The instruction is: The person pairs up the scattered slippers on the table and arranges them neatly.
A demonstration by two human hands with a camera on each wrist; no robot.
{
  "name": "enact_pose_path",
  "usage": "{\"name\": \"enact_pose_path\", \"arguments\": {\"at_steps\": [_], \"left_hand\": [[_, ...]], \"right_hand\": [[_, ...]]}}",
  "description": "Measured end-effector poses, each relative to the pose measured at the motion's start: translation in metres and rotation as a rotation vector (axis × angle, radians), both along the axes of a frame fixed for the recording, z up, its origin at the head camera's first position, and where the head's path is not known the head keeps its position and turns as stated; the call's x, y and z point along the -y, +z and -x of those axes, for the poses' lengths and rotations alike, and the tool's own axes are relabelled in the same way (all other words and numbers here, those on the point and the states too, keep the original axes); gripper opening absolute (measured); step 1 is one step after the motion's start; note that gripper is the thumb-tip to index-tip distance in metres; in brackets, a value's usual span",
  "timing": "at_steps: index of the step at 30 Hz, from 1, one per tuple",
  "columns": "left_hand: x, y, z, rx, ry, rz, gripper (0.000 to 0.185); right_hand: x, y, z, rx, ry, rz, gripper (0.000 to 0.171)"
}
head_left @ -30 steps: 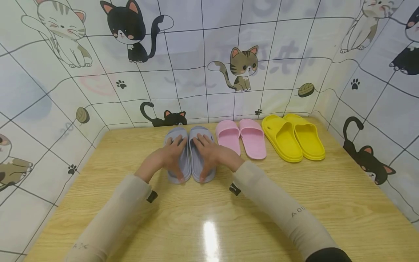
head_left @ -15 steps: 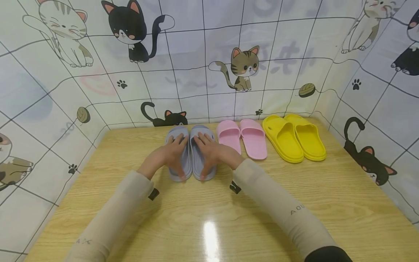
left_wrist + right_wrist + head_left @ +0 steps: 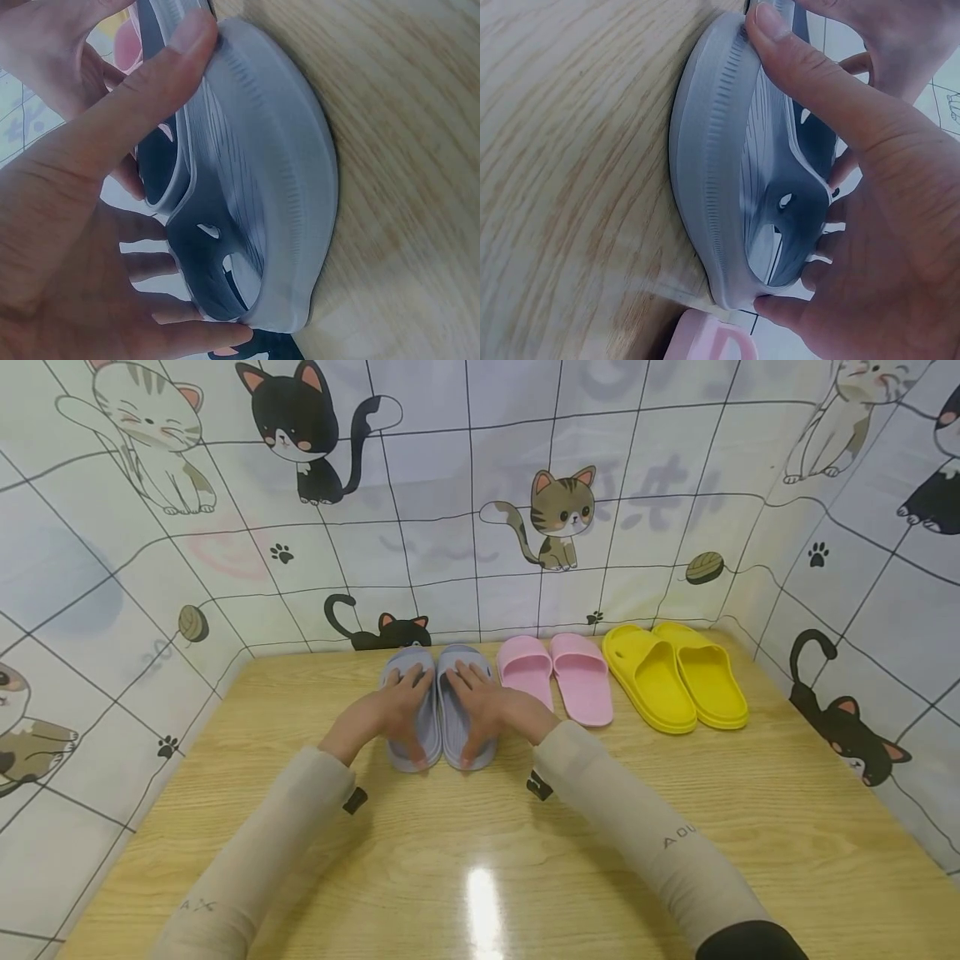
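A pair of light grey slippers stands side by side on the wooden table, toes toward the back wall. My left hand (image 3: 393, 708) holds the left grey slipper (image 3: 412, 656), with its thumb (image 3: 169, 71) at the heel rim and the other fingers over the strap and toe. In mirror fashion, my right hand (image 3: 487, 706) holds the right grey slipper (image 3: 462, 655), thumb (image 3: 802, 60) on its heel rim and fingers across its strap. The inner edges of the two slippers lie close together. Both slippers rest flat on the tabletop.
Pink slippers (image 3: 581, 681) stand just right of the grey pair, and yellow slippers (image 3: 651, 681) farther right. Behind them rises a wall cloth (image 3: 435, 552) printed with cats and grid lines. The wooden table (image 3: 420, 868) stretches out in front.
Both hands have slid the grey slippers slightly away toward the back wall, keeping them side by side. The pink and yellow pairs have stayed in place.
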State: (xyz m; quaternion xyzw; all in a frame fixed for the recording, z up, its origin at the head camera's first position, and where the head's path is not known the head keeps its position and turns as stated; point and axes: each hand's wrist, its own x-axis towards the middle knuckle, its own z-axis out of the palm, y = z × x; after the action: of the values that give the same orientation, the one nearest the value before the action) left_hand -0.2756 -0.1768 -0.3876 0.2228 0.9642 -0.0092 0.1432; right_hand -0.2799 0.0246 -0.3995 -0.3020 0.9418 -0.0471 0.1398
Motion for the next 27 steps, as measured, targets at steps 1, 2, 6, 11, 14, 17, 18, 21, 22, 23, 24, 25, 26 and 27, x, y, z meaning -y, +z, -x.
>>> {"name": "enact_pose_path", "arguments": {"at_steps": [1,2,6,11,14,17,18,21,22,23,24,25,26,27], "left_hand": [[0.000,0.000,0.000,0.003,0.001,-0.002,0.157],[0.000,0.000,0.001,0.004,0.001,-0.003,0.157],[-0.001,0.001,0.003,0.004,-0.006,0.004,0.156],[-0.001,0.001,0.005,0.002,-0.015,0.003,0.156],[-0.001,0.001,0.007,0.002,-0.019,0.000,0.156],[0.000,-0.001,0.010,-0.001,-0.017,0.003,0.156],[0.000,-0.001,0.010,-0.003,-0.017,0.003,0.156],[0.000,-0.002,0.012,-0.007,-0.016,0.003,0.157],[0.000,-0.002,0.012,-0.008,-0.018,0.003,0.157],[0.000,-0.002,0.013,-0.010,-0.019,0.002,0.157],[0.000,-0.003,0.013,-0.012,-0.023,0.001,0.157],[0.000,-0.003,0.014,-0.014,-0.025,0.001,0.157],[0.000,-0.002,0.014,-0.015,-0.026,0.000,0.157],[0.000,-0.002,0.014,-0.015,-0.026,0.000,0.157]], "right_hand": [[0.000,0.000,0.001,0.001,-0.001,0.001,0.150],[0.000,-0.001,0.001,0.000,-0.003,-0.001,0.150],[0.000,-0.003,0.005,-0.001,-0.008,-0.007,0.150],[0.000,-0.004,0.007,-0.002,-0.009,-0.009,0.150],[-0.001,-0.004,0.009,-0.004,-0.010,-0.005,0.150],[-0.001,-0.003,0.010,-0.001,-0.012,-0.003,0.150],[-0.001,-0.003,0.010,0.001,-0.014,-0.001,0.150],[-0.001,-0.003,0.011,0.002,-0.016,0.000,0.149],[-0.001,-0.002,0.011,0.002,-0.015,0.002,0.149],[-0.001,-0.002,0.010,0.003,-0.014,0.003,0.149],[-0.001,-0.001,0.010,0.002,-0.013,0.005,0.149],[-0.001,-0.001,0.010,0.002,-0.012,0.006,0.149],[-0.002,-0.001,0.010,0.000,-0.009,0.004,0.149],[-0.002,0.000,0.010,0.001,-0.007,0.004,0.149]]}}
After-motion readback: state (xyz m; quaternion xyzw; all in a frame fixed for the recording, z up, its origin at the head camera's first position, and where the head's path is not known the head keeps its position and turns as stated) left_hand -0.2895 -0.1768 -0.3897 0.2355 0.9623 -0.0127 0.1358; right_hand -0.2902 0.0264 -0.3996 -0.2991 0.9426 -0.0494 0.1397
